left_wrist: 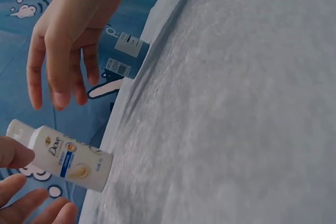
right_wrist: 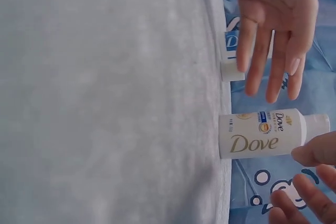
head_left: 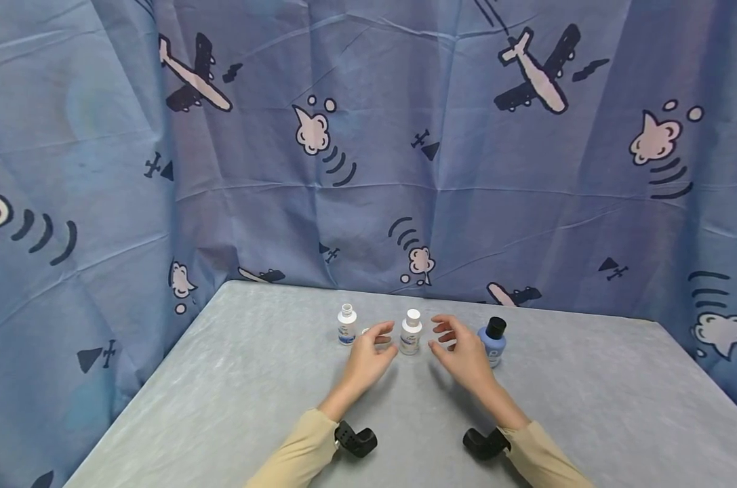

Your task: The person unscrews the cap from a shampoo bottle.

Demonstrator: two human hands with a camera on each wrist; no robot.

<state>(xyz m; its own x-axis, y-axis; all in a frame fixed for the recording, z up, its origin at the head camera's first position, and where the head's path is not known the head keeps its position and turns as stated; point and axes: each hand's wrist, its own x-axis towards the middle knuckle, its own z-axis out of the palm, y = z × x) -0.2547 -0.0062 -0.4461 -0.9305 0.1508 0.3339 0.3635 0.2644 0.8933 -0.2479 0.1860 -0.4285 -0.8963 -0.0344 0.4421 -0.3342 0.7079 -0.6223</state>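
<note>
A white Dove bottle (head_left: 411, 337) with its white cap on stands upright between the two hands. On its left side is the left hand (head_left: 369, 359), fingers loosely bent and apart from the bottle in the head view. The right hand (head_left: 463, 352) faces it from the other side, likewise holding nothing. In the left wrist view the left thumb (left_wrist: 14, 152) overlaps the bottle's (left_wrist: 71, 158) neck; in the right wrist view the right thumb (right_wrist: 315, 150) overlaps its shoulder. A small white cap (right_wrist: 232, 70) sits on the table near the left hand, mostly hidden in the head view.
A second white bottle (head_left: 346, 325), its neck uncapped, stands behind the left hand. Right of the right hand is a blue bottle (head_left: 493, 346) with a black cap. The pale-covered table (head_left: 270, 379) ends at a blue patterned curtain (head_left: 374, 135).
</note>
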